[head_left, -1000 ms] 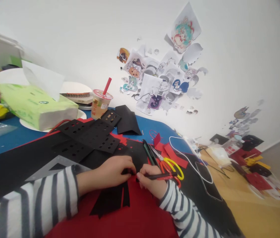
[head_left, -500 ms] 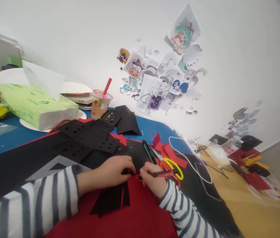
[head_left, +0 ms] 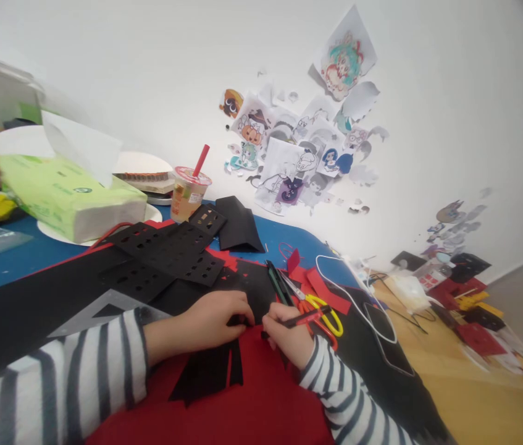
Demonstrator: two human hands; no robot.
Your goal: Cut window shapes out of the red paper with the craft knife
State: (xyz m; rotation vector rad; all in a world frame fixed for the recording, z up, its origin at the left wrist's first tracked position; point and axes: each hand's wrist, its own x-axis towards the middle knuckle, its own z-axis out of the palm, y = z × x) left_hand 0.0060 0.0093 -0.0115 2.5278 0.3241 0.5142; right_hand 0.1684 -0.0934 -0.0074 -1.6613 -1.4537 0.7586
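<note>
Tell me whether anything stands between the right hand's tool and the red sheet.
Nothing visible does: the right hand holds the tool at the red sheet. The left hand and black scraps are left of it; tip contact is unclear.

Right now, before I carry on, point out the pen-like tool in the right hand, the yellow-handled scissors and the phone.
Pen-like tool (head_left: pixel 310 317), head view: on its red section.
Yellow-handled scissors (head_left: pixel 315 300), head view: on the yellow handle.
Phone (head_left: pixel 395 355), head view: on the dark screen.
</note>
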